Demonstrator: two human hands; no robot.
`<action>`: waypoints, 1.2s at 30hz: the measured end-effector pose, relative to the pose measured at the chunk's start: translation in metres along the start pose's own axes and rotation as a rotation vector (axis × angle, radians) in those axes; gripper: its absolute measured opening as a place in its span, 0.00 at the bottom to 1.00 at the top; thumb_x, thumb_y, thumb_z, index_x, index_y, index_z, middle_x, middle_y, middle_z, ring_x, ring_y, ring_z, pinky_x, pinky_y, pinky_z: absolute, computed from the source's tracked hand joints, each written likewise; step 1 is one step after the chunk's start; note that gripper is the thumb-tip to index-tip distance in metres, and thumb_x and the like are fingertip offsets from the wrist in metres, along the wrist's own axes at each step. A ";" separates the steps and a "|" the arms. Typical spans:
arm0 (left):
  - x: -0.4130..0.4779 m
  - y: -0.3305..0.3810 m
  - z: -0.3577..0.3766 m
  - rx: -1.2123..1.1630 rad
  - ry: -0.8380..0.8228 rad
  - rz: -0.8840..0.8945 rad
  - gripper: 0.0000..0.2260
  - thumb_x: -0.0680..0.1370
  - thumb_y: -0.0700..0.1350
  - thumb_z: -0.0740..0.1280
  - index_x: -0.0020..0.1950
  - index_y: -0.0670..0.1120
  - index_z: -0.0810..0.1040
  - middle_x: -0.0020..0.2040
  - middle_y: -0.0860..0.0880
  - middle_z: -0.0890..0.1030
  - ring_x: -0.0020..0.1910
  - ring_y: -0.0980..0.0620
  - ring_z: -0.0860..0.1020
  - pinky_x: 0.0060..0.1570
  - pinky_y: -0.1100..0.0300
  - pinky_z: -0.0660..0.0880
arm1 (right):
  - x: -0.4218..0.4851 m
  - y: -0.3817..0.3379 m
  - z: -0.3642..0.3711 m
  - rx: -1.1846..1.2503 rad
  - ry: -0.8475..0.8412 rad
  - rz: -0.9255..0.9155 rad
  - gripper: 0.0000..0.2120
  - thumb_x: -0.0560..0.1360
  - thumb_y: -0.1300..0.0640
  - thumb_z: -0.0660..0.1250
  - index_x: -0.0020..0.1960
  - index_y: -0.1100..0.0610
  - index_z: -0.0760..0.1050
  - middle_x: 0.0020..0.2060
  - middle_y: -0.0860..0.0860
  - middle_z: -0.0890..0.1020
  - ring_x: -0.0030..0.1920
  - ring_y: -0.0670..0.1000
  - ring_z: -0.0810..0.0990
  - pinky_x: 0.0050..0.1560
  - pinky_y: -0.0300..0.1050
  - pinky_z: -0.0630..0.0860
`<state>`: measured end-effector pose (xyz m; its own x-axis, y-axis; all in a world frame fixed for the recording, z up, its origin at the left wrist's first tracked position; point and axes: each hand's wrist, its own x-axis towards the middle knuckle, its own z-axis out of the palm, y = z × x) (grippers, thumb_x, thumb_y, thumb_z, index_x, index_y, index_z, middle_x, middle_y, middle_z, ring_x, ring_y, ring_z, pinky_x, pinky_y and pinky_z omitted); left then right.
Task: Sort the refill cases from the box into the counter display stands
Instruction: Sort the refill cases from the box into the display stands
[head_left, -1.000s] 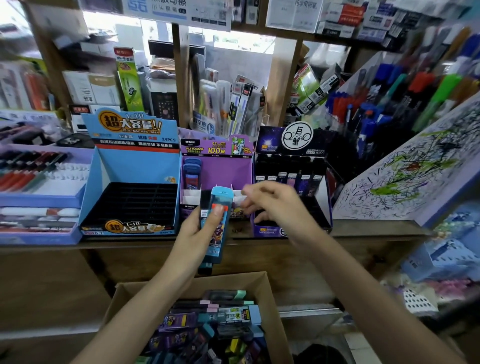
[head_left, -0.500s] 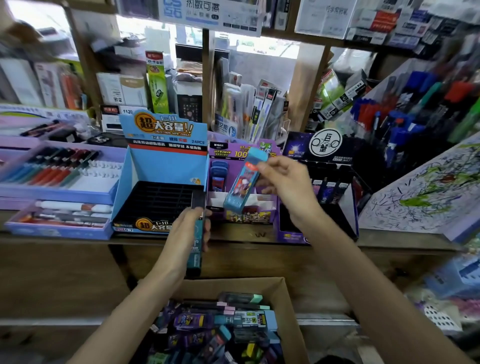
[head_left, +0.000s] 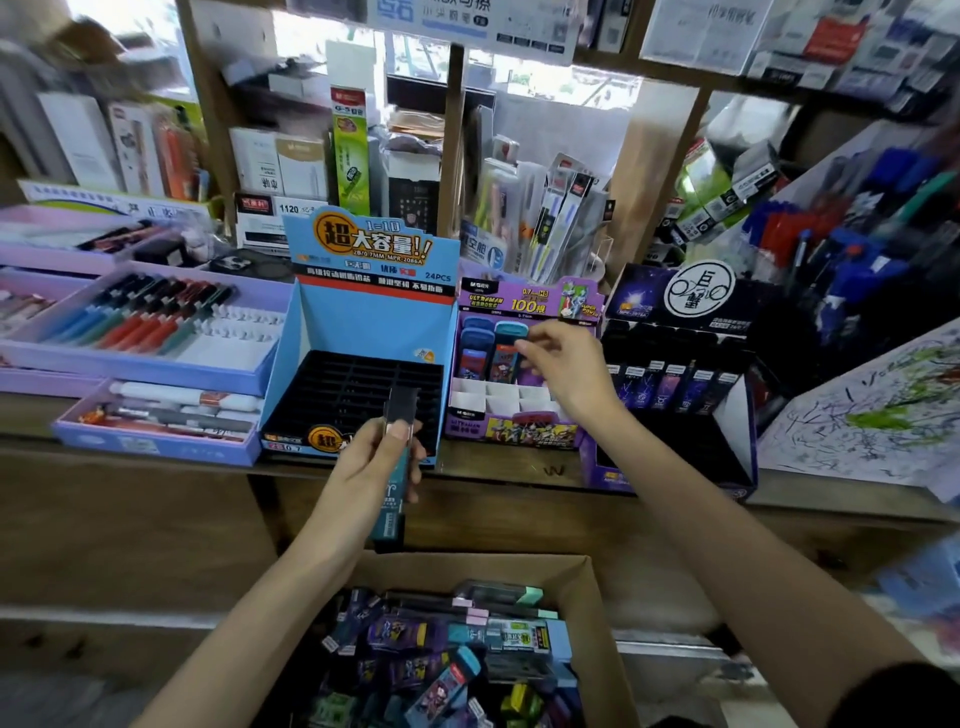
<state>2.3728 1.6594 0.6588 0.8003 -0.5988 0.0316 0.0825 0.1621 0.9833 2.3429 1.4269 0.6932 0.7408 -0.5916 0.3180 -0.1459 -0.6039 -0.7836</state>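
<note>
The purple stand (head_left: 514, 431) sits mid-tabletop (head_left: 509, 470). Right hand (head_left: 566, 374) is up at its back row, fingers pinching the edge of a teal-capped case (head_left: 506, 348) that stands upright in a slot, just beside a blue-capped case (head_left: 475, 343). Left hand (head_left: 369, 462) is front-left of the purple stand, fingers wrapped round a dark teal refill case (head_left: 392, 514), held upright before the blue stand (head_left: 363, 322). The cardboard box (head_left: 597, 623) of mixed cases sits below the purple stand, off the tabletop.
</note>
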 end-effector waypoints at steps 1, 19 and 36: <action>-0.001 -0.001 -0.001 0.008 -0.003 0.009 0.10 0.81 0.47 0.57 0.53 0.43 0.74 0.38 0.50 0.76 0.32 0.58 0.75 0.30 0.65 0.74 | -0.001 0.002 0.001 -0.006 -0.006 0.020 0.04 0.76 0.61 0.67 0.50 0.59 0.77 0.36 0.47 0.79 0.37 0.47 0.80 0.46 0.47 0.79; -0.005 -0.010 0.040 0.041 -0.124 0.068 0.09 0.74 0.51 0.65 0.53 0.50 0.75 0.37 0.54 0.80 0.33 0.57 0.78 0.30 0.65 0.75 | -0.110 -0.043 -0.005 0.558 -0.305 0.212 0.07 0.77 0.61 0.64 0.41 0.62 0.75 0.36 0.52 0.79 0.34 0.41 0.80 0.35 0.31 0.74; 0.008 -0.016 0.081 0.259 -0.164 0.177 0.08 0.80 0.49 0.59 0.46 0.51 0.77 0.43 0.54 0.80 0.40 0.71 0.74 0.39 0.80 0.67 | -0.039 0.046 -0.157 0.129 0.210 0.092 0.04 0.77 0.62 0.65 0.50 0.62 0.76 0.43 0.55 0.79 0.39 0.44 0.78 0.41 0.38 0.77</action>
<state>2.3299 1.5882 0.6573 0.6810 -0.7004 0.2137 -0.2192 0.0835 0.9721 2.2046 1.3383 0.7288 0.5741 -0.7470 0.3352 -0.1119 -0.4771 -0.8717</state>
